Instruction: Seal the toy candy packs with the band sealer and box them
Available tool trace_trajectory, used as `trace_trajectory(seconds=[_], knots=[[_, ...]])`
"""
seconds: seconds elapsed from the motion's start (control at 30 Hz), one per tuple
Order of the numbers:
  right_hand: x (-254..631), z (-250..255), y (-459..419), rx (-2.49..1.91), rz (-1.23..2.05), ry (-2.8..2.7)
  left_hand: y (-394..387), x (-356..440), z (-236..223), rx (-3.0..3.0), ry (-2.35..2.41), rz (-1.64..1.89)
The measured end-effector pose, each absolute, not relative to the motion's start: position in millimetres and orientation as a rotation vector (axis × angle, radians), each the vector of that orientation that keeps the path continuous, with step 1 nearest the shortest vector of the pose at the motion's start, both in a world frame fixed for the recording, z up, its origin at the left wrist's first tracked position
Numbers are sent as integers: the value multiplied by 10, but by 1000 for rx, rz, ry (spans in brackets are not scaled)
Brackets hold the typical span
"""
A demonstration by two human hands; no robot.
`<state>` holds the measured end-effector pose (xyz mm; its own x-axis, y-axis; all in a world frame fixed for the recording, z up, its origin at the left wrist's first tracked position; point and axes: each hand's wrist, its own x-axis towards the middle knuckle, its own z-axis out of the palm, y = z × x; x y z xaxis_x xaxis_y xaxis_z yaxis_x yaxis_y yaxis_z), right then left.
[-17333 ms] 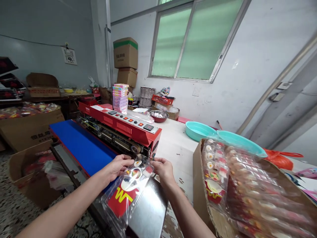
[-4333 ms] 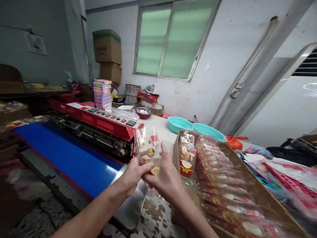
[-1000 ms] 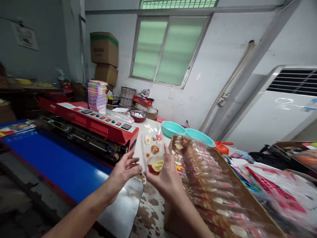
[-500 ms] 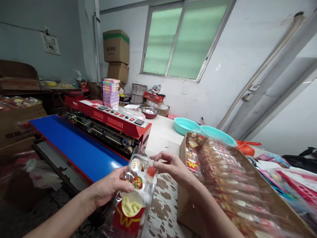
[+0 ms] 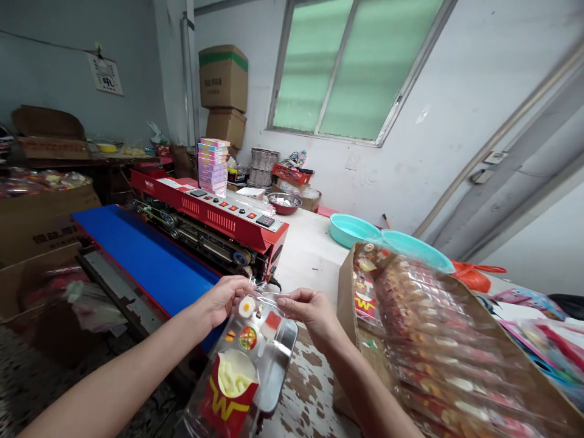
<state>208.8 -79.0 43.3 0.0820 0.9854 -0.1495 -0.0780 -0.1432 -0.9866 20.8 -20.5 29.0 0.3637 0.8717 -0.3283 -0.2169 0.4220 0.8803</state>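
Observation:
A clear plastic bag hangs tilted between my hands, holding a red toy fries carton with a yellow W, pale fries and small toy food pieces. My left hand pinches its upper left edge. At the upper right edge, my right hand grips the film between thumb and fingers. Behind the bag a shiny flat tray-like piece shows; whether it lies inside the bag I cannot tell. Just beyond my left hand is the blue conveyor belt of a red sealing machine.
To the right stands an open cardboard box packed with similar bagged toy sets. Turquoise basins sit behind it on the white table. Pink and purple small boxes are stacked behind the machine. More cartons stand at left.
My left hand has moved from the bag's side up to its top edge. The bag now hangs from both hands, and the view has shifted slightly left.

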Motion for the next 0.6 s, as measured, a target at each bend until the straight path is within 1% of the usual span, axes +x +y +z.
trace_trajectory(seconds=[0.2, 0.4, 0.6], knots=[[2062, 294, -727, -1292, 1319, -889, -133, 236, 206, 856, 1042, 863], [1992, 222, -629, -1297, 1252, -844, 16, 313, 142, 877, 1108, 1012], [1999, 139, -428, -1291, 1241, -723, 87, 160, 134, 871, 1125, 844]])
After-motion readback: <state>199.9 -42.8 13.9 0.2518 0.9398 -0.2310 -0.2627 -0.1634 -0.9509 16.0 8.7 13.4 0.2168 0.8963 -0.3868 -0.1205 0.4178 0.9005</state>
